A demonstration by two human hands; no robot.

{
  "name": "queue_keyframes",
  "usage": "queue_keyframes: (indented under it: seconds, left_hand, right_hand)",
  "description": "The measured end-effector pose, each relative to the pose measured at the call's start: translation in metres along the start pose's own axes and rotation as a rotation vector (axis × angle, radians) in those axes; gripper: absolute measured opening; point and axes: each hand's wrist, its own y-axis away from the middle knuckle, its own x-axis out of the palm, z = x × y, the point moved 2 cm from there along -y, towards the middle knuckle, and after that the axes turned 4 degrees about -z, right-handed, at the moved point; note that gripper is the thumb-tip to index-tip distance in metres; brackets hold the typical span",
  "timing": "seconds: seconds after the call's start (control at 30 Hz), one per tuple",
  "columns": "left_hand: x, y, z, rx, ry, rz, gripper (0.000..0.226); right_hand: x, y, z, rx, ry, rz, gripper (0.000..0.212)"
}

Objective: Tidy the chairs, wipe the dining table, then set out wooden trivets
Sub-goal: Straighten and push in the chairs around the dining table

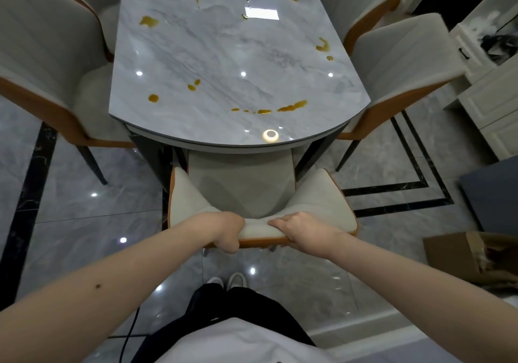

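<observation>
Left hand (224,229) and right hand (298,228), fingers curled over top edge of grey-cushioned orange-backed chair (244,191) at near end of stained grey marble table (224,54). Risk: hard shove knocks chair against table.

The bench (224,62) is hemmed on its left side by two side chairs (42,62) and on its right by two more (392,62), all drawn in close to its edge, while its near rounded end is blocked by the end chair (241,191), whose seat is tucked under the top. Open floor (84,222) is left on either side of the end chair, narrowed on the right by a cardboard box (471,256) and a dark cabinet (493,191). The bench top is crossed only by amber spills (291,107).
</observation>
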Motion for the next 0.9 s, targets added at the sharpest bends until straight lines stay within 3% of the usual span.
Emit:
queue_keyframes:
  seconds: [0.9]
  left_hand:
    - [-0.001, 0.002, -0.009, -0.004, 0.011, -0.017, 0.062]
  right_hand:
    - [-0.007, 0.013, -0.01, -0.064, 0.021, -0.007, 0.059]
